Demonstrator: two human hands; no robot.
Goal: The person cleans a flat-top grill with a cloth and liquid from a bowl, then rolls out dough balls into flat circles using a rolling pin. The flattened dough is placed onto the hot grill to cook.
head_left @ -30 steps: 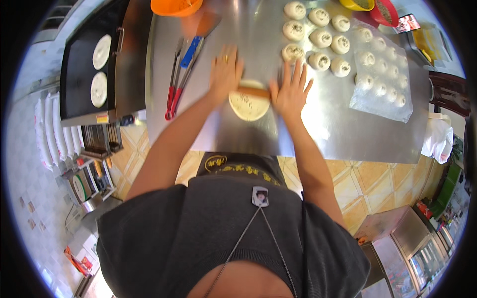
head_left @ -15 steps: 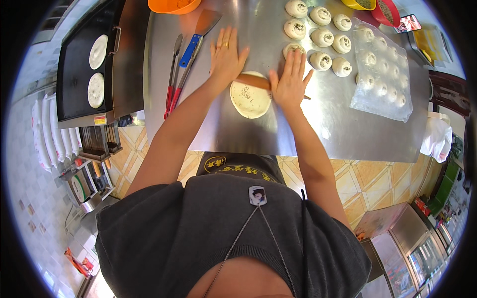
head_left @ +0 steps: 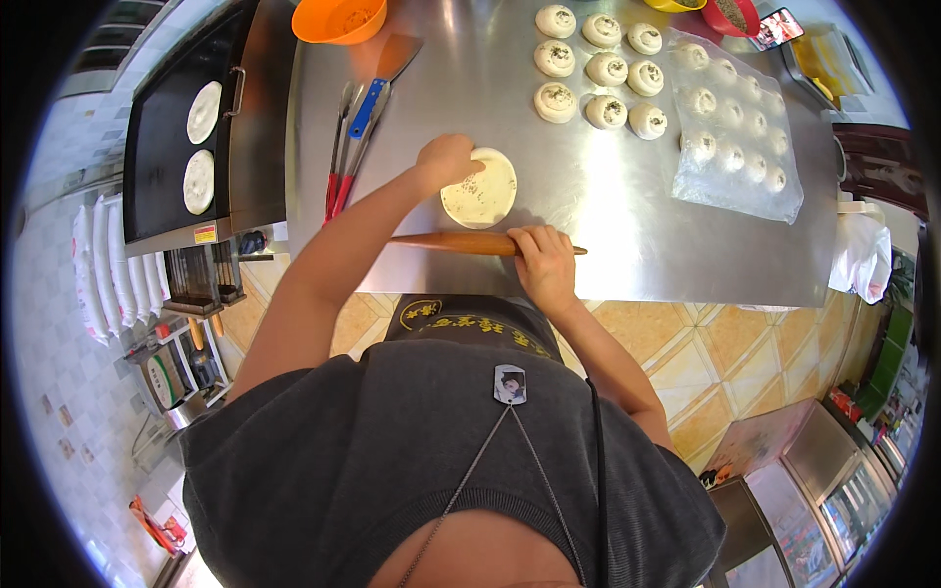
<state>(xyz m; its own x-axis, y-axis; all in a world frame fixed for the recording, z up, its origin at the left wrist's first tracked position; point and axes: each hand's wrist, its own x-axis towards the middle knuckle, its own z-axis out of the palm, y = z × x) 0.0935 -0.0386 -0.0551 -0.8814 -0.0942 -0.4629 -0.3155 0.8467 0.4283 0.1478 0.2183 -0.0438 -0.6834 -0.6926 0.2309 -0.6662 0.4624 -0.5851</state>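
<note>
A flat round of dough point(head_left: 482, 199), flecked with seeds in its middle, lies on the steel table. My left hand point(head_left: 448, 162) is closed on its far left edge, the thumb over the dough and the other fingers mostly hidden. Nearer to me, my right hand point(head_left: 545, 263) grips a wooden rolling pin point(head_left: 459, 242) by its right part. The pin lies crosswise close to the table's front edge, apart from the dough. Beyond my right hand stand rows of swirled dough buns point(head_left: 607, 70) topped with dark flecks.
Tongs point(head_left: 339, 147) and a blue-handled spatula point(head_left: 369, 108) lie left of the dough, near an orange bowl point(head_left: 338, 22). More dough pieces rest under clear plastic sheeting point(head_left: 737, 184) at right. A black griddle point(head_left: 162, 186) at far left carries two dough rounds point(head_left: 199, 182).
Both hands were flat on the rolling pin across the dough's far part. My right hand has drawn the pin toward me, off the dough; my left hand has let go of it and taken the dough's edge.
</note>
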